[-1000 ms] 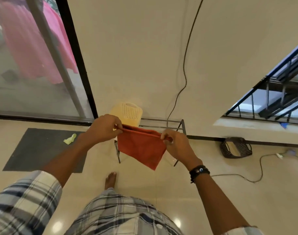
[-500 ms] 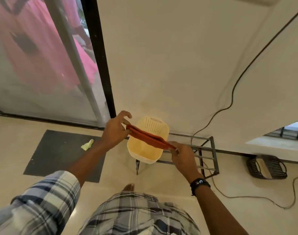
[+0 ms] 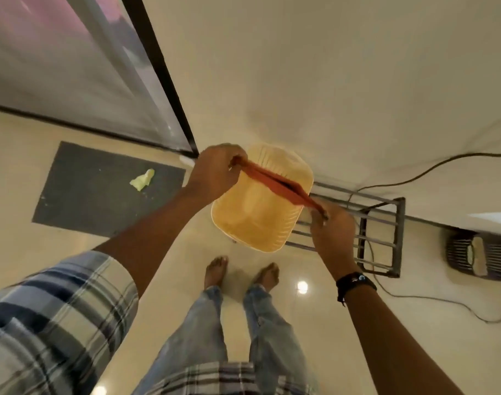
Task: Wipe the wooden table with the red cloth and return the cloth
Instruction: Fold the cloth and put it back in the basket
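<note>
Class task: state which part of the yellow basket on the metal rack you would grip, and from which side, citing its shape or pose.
Grip the yellow basket by its near rim, from above on the person's side. It sits open-topped on the metal rack, so the thin rim suits a pinch, and the red cloth pinched between left hand and right hand crosses its far part.

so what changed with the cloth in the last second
The cloth, a hanging sheet a second ago, is now gathered into a narrow strip held taut above the basket. The left hand and right hand still pinch its ends; neither let go. The basket still sits on the rack.
</note>
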A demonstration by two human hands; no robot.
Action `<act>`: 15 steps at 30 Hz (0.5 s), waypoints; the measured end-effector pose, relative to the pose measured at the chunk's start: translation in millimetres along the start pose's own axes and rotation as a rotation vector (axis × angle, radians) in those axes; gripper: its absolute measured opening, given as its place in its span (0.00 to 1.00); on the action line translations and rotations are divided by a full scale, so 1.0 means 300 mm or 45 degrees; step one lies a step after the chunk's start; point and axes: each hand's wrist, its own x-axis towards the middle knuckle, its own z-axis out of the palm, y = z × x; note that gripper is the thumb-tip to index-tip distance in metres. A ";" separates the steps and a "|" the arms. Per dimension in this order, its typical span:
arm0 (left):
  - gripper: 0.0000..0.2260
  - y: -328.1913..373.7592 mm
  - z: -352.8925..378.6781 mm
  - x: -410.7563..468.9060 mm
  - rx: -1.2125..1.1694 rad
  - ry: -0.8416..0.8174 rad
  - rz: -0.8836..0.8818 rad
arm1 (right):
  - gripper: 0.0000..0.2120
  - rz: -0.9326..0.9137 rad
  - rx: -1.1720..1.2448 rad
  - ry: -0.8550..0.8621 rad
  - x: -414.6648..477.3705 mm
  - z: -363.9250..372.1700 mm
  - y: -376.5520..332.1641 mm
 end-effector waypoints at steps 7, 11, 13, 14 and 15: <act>0.13 -0.286 0.264 0.006 0.692 -0.361 0.315 | 0.07 -0.174 -0.518 -0.186 0.063 0.290 0.223; 0.02 -0.310 0.273 -0.073 1.114 -0.581 0.490 | 0.07 -0.297 -0.868 -0.485 0.032 0.361 0.192; 0.07 -0.298 0.276 -0.085 1.105 -0.556 0.538 | 0.07 -0.306 -0.887 -0.621 0.056 0.370 0.144; 0.07 -0.301 0.288 -0.082 1.084 -0.587 0.568 | 0.07 -0.294 -0.883 -0.688 0.074 0.380 0.129; 0.08 -0.315 0.310 -0.075 1.077 -0.635 0.595 | 0.09 -0.290 -0.897 -0.745 0.095 0.398 0.122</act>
